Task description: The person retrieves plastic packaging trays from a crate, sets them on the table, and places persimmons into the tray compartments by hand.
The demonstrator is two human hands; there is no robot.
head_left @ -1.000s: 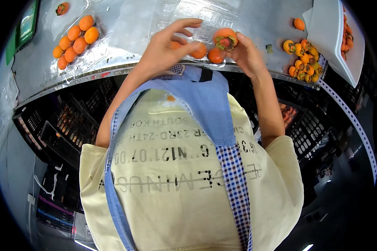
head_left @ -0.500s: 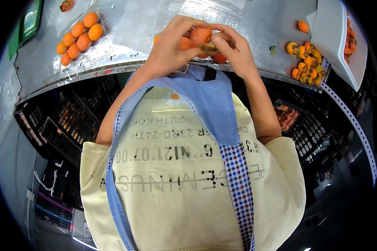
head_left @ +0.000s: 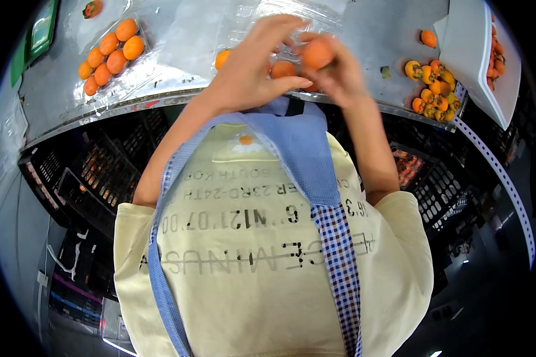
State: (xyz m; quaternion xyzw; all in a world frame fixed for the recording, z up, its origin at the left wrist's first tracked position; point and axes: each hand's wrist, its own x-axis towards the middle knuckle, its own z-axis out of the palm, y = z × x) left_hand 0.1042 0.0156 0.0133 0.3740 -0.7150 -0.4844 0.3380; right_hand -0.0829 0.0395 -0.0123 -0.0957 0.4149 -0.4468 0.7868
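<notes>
My right hand (head_left: 343, 76), smeared by motion, grips an orange persimmon (head_left: 317, 53) just above the table's near edge. To its left is my left hand (head_left: 257, 62), fingers curved and apart, thumb reaching toward the right hand; it holds nothing that I can see. Beneath and between the hands sit another persimmon (head_left: 283, 69) and part of one more by the right hand's fingers. Left of my left hand lies a lighter orange persimmon (head_left: 223, 59). Behind the hands a clear plastic tray (head_left: 304, 22) is partly hidden.
On the left, a clear tray of several persimmons (head_left: 117, 60) rests on the metal table (head_left: 178, 41), near a loose persimmon (head_left: 93, 8). At right are a pile of small persimmons (head_left: 439, 89), a leaf scrap (head_left: 385, 72) and a white bin (head_left: 473, 65). Black crates (head_left: 438, 193) stand below.
Both hands were together on one persimmon, with its green calyx at the fingers. Now my left hand has come off it, and my right hand has shifted right with a persimmon.
</notes>
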